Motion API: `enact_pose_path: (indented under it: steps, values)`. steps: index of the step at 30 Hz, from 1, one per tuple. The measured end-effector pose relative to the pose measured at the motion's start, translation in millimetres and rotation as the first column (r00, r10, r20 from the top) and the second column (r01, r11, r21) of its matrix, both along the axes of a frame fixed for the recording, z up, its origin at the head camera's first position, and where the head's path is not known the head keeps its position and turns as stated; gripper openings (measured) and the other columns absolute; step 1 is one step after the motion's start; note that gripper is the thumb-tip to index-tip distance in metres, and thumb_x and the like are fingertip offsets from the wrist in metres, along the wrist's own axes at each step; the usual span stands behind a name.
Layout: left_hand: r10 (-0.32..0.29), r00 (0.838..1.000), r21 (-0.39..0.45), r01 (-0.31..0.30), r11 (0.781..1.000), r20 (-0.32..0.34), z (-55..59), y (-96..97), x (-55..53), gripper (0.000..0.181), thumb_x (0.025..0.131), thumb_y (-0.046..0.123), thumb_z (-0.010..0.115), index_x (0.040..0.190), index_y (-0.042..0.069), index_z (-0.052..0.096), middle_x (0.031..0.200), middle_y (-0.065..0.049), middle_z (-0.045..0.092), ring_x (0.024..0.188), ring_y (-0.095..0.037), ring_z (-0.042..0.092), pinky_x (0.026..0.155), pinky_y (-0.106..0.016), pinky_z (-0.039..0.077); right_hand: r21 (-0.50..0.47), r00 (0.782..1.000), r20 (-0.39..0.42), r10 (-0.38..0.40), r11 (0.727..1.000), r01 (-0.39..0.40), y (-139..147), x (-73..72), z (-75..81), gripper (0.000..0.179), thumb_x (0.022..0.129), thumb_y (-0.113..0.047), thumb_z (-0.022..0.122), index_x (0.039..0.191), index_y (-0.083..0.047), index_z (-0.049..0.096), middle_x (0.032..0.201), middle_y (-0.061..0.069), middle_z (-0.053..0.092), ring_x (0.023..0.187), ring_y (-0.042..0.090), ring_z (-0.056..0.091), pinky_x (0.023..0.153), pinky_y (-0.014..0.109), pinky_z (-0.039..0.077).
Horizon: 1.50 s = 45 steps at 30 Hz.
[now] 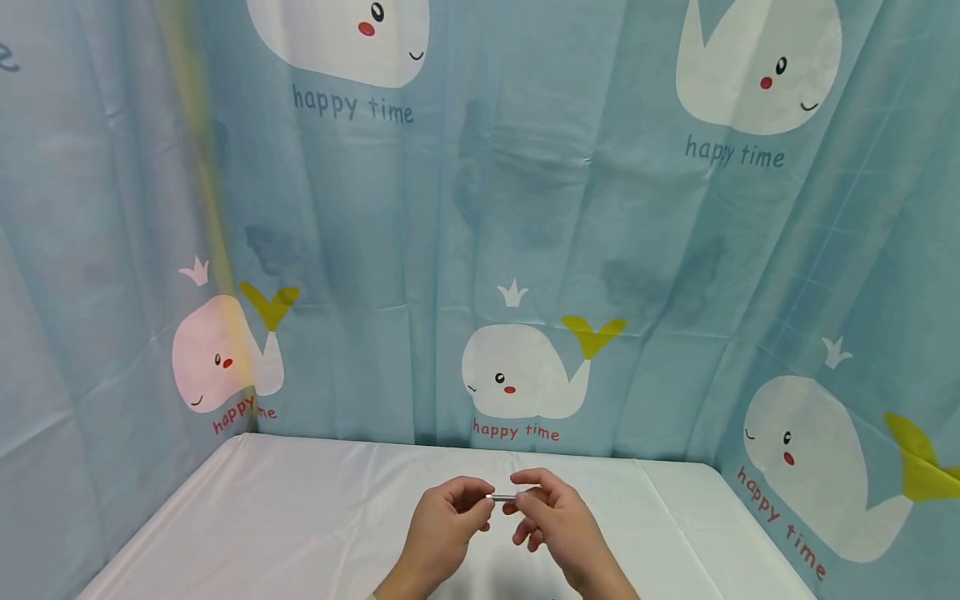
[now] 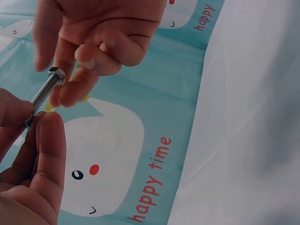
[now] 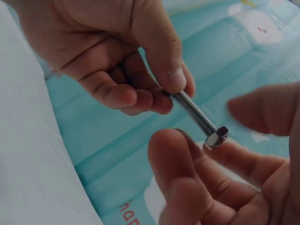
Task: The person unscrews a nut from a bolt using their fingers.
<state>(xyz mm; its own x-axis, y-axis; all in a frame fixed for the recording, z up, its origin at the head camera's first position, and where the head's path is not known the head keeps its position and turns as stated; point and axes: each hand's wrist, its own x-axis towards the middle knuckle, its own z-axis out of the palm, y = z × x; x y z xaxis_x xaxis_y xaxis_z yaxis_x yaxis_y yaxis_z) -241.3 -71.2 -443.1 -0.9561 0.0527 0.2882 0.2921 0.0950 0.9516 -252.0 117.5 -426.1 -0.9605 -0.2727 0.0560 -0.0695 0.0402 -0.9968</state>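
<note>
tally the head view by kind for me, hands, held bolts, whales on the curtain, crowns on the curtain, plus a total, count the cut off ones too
Hands: 2
Held bolt: 1
Whales: 5, two cut off at the top edge
Crowns: 3
Total: 11

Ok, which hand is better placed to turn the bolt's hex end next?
Probably the right hand: its fingers are beside the hex end, thumb apart from it in both wrist views. The left hand pinches the bolt near its other end, so could steady it.
</note>
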Motion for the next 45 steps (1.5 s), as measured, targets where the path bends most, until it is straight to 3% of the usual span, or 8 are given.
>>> enact_pose_path:
  steps: [4, 8, 12, 21, 26, 30, 38, 45]
  values:
    - [0.002, 1.000, -0.006, -0.002, 1.000, -0.005, 0.8, -0.2, 0.4, 0.009, 0.090, 0.013, 0.073, 0.097, 0.007, 0.073, 0.082, -0.002, 0.068, 0.069, -0.021, 0.065, 0.061, -0.031, 0.053, 0.018, 1.000, -0.006, 0.004, 1.000, -0.003, -0.7, -0.3, -1.2, 0.038, 0.101, -0.035, 0.059, 0.118, -0.001, 0.061, 0.088, 0.014, 0.069, 0.060, 0.021, 0.062, 0.051, 0.027, 0.047]
    - [0.000, 1.000, -0.008, 0.000, 1.000, -0.001, 1.1, -0.1, 1.2, 0.010, 0.090, 0.014, 0.073, 0.098, 0.007, 0.073, 0.082, -0.003, 0.068, 0.070, -0.021, 0.065, 0.061, -0.031, 0.053, 0.006, 1.000, -0.027, 0.002, 1.000, -0.002, -0.5, -0.7, -2.2, 0.030, 0.102, -0.026, 0.058, 0.112, 0.001, 0.063, 0.083, 0.012, 0.067, 0.059, 0.021, 0.060, 0.053, 0.028, 0.048]
    - [-0.004, 1.000, 0.003, 0.004, 1.000, -0.001, 1.1, 0.1, 1.0, 0.010, 0.090, 0.013, 0.072, 0.098, 0.006, 0.073, 0.082, -0.003, 0.068, 0.069, -0.021, 0.065, 0.062, -0.030, 0.053, -0.019, 1.000, -0.022, -0.003, 1.000, 0.003, 0.4, -1.1, -1.5, 0.027, 0.098, -0.016, 0.060, 0.120, 0.001, 0.060, 0.090, 0.014, 0.068, 0.061, 0.023, 0.062, 0.055, 0.029, 0.050]
    - [0.005, 1.000, 0.005, -0.005, 1.000, -0.014, -0.4, 1.0, 0.1, 0.009, 0.089, 0.013, 0.073, 0.097, 0.007, 0.073, 0.082, -0.003, 0.068, 0.068, -0.021, 0.065, 0.063, -0.030, 0.054, -0.025, 1.000, -0.029, 0.001, 1.000, -0.002, -0.2, -1.4, -1.9, 0.030, 0.101, -0.027, 0.060, 0.110, 0.002, 0.063, 0.084, 0.013, 0.067, 0.062, 0.021, 0.062, 0.056, 0.028, 0.051]
    - [0.003, 1.000, 0.008, -0.003, 1.000, -0.009, -1.7, 0.6, -0.4, 0.009, 0.089, 0.013, 0.073, 0.097, 0.007, 0.074, 0.082, -0.003, 0.069, 0.069, -0.021, 0.065, 0.062, -0.030, 0.053, -0.037, 0.999, -0.048, 0.000, 0.999, -0.002, -0.1, 0.1, -0.8, 0.024, 0.098, -0.016, 0.063, 0.115, 0.001, 0.062, 0.093, 0.015, 0.068, 0.063, 0.022, 0.063, 0.057, 0.029, 0.051]
    - [0.001, 1.000, 0.010, -0.001, 1.000, -0.004, -1.4, 0.1, 0.0, 0.009, 0.090, 0.013, 0.073, 0.097, 0.008, 0.073, 0.082, -0.002, 0.068, 0.069, -0.021, 0.065, 0.062, -0.030, 0.053, -0.052, 0.999, -0.033, 0.017, 0.998, -0.018, -0.1, 0.7, -0.2, 0.032, 0.098, -0.021, 0.064, 0.121, 0.001, 0.060, 0.099, 0.018, 0.069, 0.064, 0.024, 0.065, 0.058, 0.029, 0.052]
    - [0.007, 1.000, 0.002, -0.007, 1.000, 0.004, -0.1, -0.2, 0.2, 0.010, 0.090, 0.014, 0.073, 0.098, 0.007, 0.073, 0.082, -0.003, 0.068, 0.070, -0.021, 0.065, 0.060, -0.030, 0.052, 0.004, 1.000, 0.000, 0.013, 1.000, -0.013, -1.8, -1.1, -3.2, 0.044, 0.101, -0.043, 0.056, 0.113, 0.000, 0.064, 0.082, 0.012, 0.067, 0.058, 0.019, 0.059, 0.054, 0.028, 0.050]
    - [0.003, 1.000, 0.009, -0.003, 1.000, 0.007, 0.4, 0.3, 1.2, 0.008, 0.090, 0.012, 0.073, 0.097, 0.008, 0.073, 0.084, -0.007, 0.069, 0.069, -0.022, 0.065, 0.062, -0.030, 0.053, -0.001, 0.999, -0.035, -0.027, 1.000, 0.027, -0.2, -1.9, -3.4, 0.033, 0.101, -0.027, 0.061, 0.106, 0.005, 0.063, 0.074, 0.010, 0.061, 0.056, 0.019, 0.055, 0.052, 0.027, 0.048]
